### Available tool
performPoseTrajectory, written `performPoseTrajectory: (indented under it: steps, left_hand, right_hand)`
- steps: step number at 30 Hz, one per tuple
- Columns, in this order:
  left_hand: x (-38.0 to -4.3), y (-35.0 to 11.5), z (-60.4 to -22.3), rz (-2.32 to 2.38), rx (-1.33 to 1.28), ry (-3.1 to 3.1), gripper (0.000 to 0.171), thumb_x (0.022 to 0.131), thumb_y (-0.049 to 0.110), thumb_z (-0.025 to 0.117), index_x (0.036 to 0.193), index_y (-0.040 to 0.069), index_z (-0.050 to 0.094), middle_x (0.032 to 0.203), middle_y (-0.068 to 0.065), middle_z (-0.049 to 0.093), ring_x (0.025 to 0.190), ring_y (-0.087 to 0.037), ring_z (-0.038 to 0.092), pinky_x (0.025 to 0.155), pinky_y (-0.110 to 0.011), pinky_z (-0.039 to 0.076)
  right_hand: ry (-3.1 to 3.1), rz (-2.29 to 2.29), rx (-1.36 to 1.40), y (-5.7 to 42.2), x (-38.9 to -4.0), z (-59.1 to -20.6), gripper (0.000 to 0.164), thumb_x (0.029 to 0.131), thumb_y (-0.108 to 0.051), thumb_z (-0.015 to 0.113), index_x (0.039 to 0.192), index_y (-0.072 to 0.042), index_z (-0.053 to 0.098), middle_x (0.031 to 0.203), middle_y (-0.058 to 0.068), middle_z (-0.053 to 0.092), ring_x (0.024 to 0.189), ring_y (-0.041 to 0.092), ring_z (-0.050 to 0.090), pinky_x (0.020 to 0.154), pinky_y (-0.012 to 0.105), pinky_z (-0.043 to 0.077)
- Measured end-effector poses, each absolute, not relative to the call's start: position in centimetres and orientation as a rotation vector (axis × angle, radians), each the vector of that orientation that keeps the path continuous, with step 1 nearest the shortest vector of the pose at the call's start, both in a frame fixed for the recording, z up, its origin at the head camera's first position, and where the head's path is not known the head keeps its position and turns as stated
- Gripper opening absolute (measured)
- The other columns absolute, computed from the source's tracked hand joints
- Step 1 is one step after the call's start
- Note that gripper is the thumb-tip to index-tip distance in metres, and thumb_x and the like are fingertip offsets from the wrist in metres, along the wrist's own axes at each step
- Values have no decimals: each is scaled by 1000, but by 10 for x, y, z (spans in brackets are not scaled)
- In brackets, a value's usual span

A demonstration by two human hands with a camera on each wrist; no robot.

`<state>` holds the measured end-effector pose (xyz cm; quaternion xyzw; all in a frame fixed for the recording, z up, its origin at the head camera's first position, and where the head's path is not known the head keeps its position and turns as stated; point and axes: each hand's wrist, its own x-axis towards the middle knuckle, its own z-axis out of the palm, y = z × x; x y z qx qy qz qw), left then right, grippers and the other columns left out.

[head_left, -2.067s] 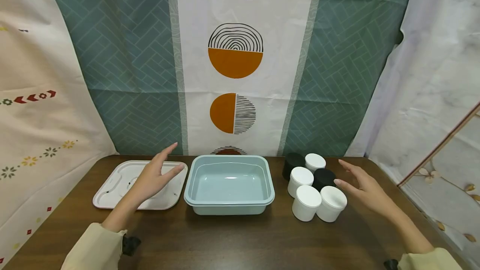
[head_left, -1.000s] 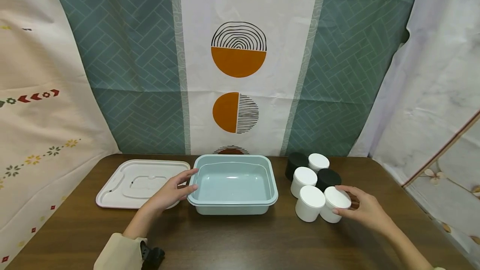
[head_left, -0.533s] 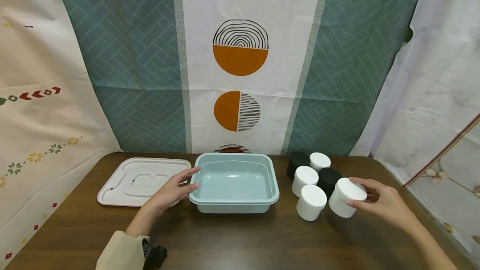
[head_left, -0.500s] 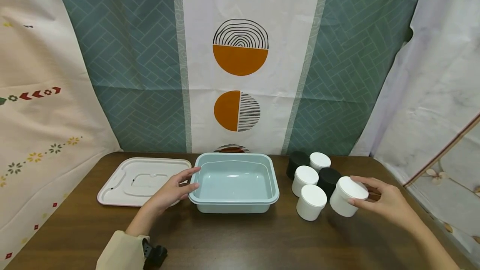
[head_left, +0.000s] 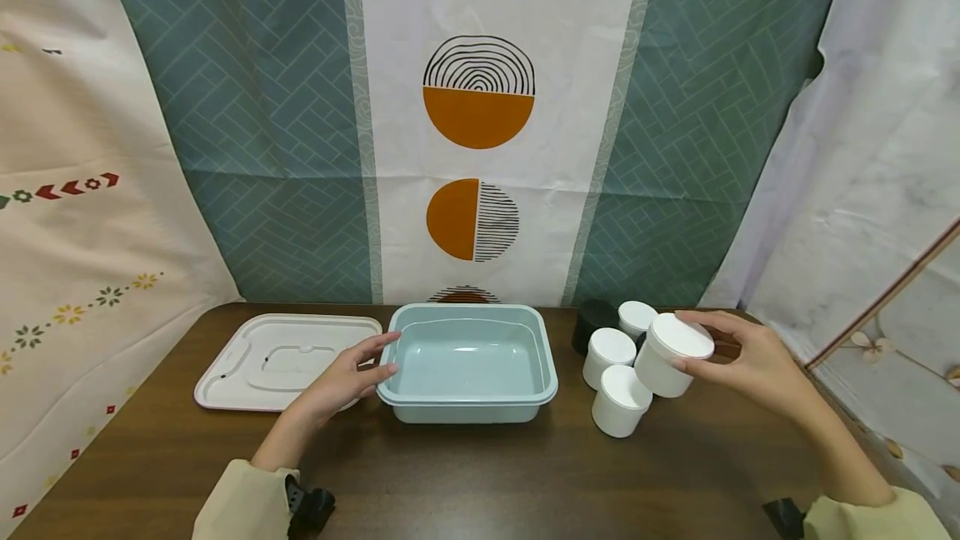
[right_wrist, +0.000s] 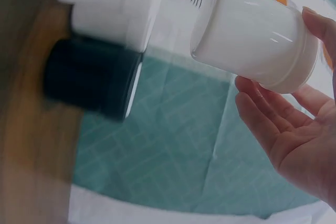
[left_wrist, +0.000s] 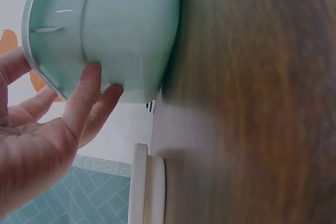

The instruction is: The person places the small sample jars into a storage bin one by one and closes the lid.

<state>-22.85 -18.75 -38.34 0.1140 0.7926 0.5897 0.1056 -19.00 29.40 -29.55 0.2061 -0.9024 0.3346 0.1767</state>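
My left hand [head_left: 341, 380] is at the left side of a light blue plastic tub [head_left: 467, 417], thumb and index finger over its rim. In the left wrist view, two fingertips [left_wrist: 93, 72] press the tub's outer wall under the rim. My right hand [head_left: 750, 361] holds a white lidded jar [head_left: 663, 367] around its lid, thumb on the near side. The jar is tilted and clear of the table, as the right wrist view shows. Below it stand other white jars [head_left: 622, 407] and a black jar [right_wrist: 94, 80]; a second black jar is mostly hidden behind the held one.
A white lid-like tray [head_left: 288, 361] with a moulded centre lies left of the tub on the dark wooden table [head_left: 480, 486]. A patterned cloth [head_left: 480, 140] hangs behind the table, with more cloth at both sides.
My left hand has come right from above the tray to the tub's rim. My right hand has taken hold of the nearest right white jar and lifted it up off the table.
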Motion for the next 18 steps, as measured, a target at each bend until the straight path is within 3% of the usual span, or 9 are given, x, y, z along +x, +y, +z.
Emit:
performPoseTrajectory:
  steps: [4, 8, 14, 18]
  left_hand:
    - [-228, -187, -384, 1745, 331, 2337, 57, 90, 19, 57, 140, 5, 33, 139, -28, 31, 126, -43, 31, 87, -47, 46]
    - [-229, -186, -384, 1755, 337, 2329, 56, 91, 17, 56, 140, 4, 32, 138, -29, 32, 124, -43, 34, 85, -46, 47]
    - [-229, -186, -384, 1759, 332, 2332, 54, 91, 15, 55, 139, 4, 33, 137, -29, 32, 123, -44, 35, 84, -45, 48]
    - [-229, -186, -385, 1759, 322, 2333, 54, 91, 15, 55, 139, 4, 33, 137, -29, 32, 124, -43, 34, 85, -45, 48]
  right_hand:
    - [-2549, 976, 623, 276, -199, -292, 50, 70, -14, 79, 115, -4, 61, 105, 9, 62, 78, 0, 61, 65, 16, 50]
    - [-2551, 1012, 657, 256, -208, -290, 50, 70, -15, 79, 116, -3, 61, 102, 11, 62, 72, 7, 60, 61, 19, 50]
    - [-2582, 1092, 654, 227, -224, -291, 51, 72, -18, 78, 118, -5, 60, 110, 11, 61, 88, 17, 60, 72, 26, 52]
    - [-2577, 1173, 668, 204, -234, -295, 53, 72, -19, 78, 118, -4, 59, 111, 13, 61, 88, 22, 61, 70, 27, 52]
